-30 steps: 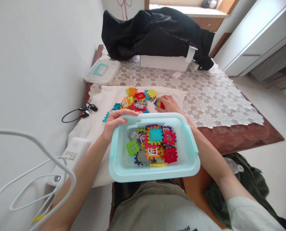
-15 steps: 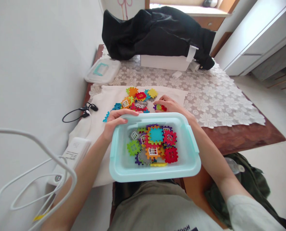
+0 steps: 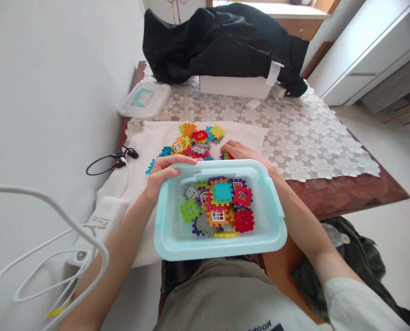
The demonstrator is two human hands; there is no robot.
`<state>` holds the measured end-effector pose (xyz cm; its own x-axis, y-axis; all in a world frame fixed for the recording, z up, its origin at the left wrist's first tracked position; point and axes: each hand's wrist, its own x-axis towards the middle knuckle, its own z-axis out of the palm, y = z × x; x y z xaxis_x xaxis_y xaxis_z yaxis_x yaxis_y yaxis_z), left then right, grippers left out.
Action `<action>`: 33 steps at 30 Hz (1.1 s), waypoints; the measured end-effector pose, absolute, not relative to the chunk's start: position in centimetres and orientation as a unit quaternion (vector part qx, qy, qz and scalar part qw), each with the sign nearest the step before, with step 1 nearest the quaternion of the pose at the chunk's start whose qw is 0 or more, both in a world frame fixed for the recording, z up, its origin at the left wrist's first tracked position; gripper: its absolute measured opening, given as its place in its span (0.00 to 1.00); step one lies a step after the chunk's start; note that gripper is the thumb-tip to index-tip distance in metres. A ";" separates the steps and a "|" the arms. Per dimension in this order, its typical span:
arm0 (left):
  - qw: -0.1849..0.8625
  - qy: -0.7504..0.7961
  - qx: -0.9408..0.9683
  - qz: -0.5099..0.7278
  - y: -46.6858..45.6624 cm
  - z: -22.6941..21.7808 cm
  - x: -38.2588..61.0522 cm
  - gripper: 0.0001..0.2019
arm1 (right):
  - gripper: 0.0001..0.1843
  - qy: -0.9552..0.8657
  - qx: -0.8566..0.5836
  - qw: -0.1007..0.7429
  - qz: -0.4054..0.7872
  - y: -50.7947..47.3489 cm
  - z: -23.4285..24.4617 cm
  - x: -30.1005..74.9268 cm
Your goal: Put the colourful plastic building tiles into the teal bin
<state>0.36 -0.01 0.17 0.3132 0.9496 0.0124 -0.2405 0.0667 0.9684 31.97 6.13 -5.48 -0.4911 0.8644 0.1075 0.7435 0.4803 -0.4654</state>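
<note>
A light turquoise plastic tub [image 3: 219, 253] is tilted toward me, with several colourful notched building tiles [image 3: 222, 192] inside, some with window lattices. My left hand [image 3: 162, 174] grips its far left rim, thumb inside and fingers over the edge. Beyond the far rim, my right hand [image 3: 241, 151] is curled over a few small purple and green tiles [image 3: 226, 156] on the white cloth; the tub's edge partly hides them and the fingertips. A loose heap of the same tiles [image 3: 200, 136] lies on the cloth between and beyond both hands.
A clear lid with a turquoise handle [image 3: 143, 99] lies at the back left. Black earphones [image 3: 122, 156] and a white power strip [image 3: 103, 220] with cables are at left. Black fabric [image 3: 225, 43] covers a white box behind. A dark green bag [image 3: 343, 266] is at lower right.
My right hand has lowered slightly behind the tub's far rim, so less of the tiles under its fingers shows. My left hand keeps its grip on the tub.
</note>
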 end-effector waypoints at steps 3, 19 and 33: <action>0.633 0.361 0.501 0.467 0.0 0.2 0.3 0.18 | 0.18 -0.854 -0.466 0.162 0.166 6.9 -5.9 31.9; 0.641 0.350 0.496 0.469 -0.1 0.0 0.3 0.19 | 0.18 -0.836 -0.480 0.254 0.078 8.2 -7.4 31.2; 0.639 0.353 0.500 0.467 0.0 -0.1 0.2 0.18 | 0.21 -0.834 -0.536 0.101 0.077 7.4 -6.0 30.9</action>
<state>0.22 0.00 -0.08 0.3151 0.9489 0.0164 -0.2439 0.0643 0.9677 30.91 7.35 -6.00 -0.4046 0.9106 0.0850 0.8794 0.4128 -0.2372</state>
